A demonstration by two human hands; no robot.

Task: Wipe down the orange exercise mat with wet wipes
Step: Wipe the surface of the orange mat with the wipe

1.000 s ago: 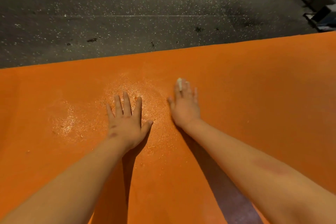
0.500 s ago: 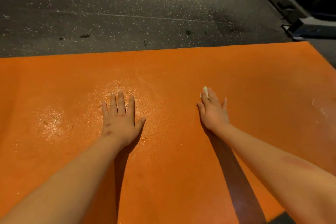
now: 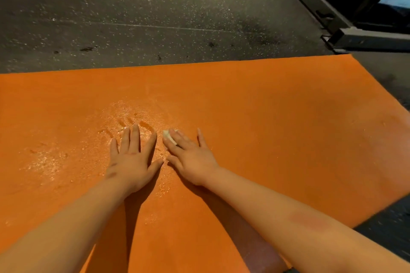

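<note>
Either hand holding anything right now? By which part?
Nothing gripped: the right hand presses a small white wet wipe flat onto the orange mat under straight fingers; left hand lies flat, empty.

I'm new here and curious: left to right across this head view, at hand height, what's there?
Wet patch → left hand → right hand pressing a wet wipe → dry stretch of the orange mat.

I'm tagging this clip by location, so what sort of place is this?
Probably a gym. The orange exercise mat lies on dark speckled rubber flooring, and a black metal equipment frame stands beyond its far right corner.
</note>
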